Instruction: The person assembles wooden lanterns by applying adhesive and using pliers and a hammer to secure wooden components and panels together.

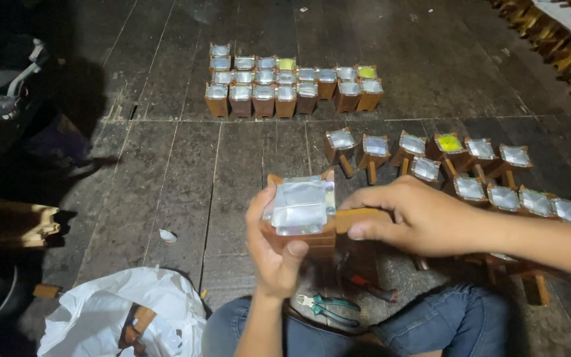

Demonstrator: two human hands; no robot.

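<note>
Far across the dark floor a tight block of finished pieces stands in rows, small wooden blocks each topped with a shiny foil-like square, two of them yellow-green; to the right, nearer me, a looser line of similar handled pieces trails toward my right knee, so I judge a good part of the batch done and the one in my hands in progress; how many remain I cannot tell. I hold the wooden piece just above my lap, its silvery face up; my left hand comes from below, thumb and fingers clamped round its near-left side; my right hand reaches in from the right, fingers closed on its wooden handle; pliers lie between my knees, and a white plastic bag sits near left.
</note>
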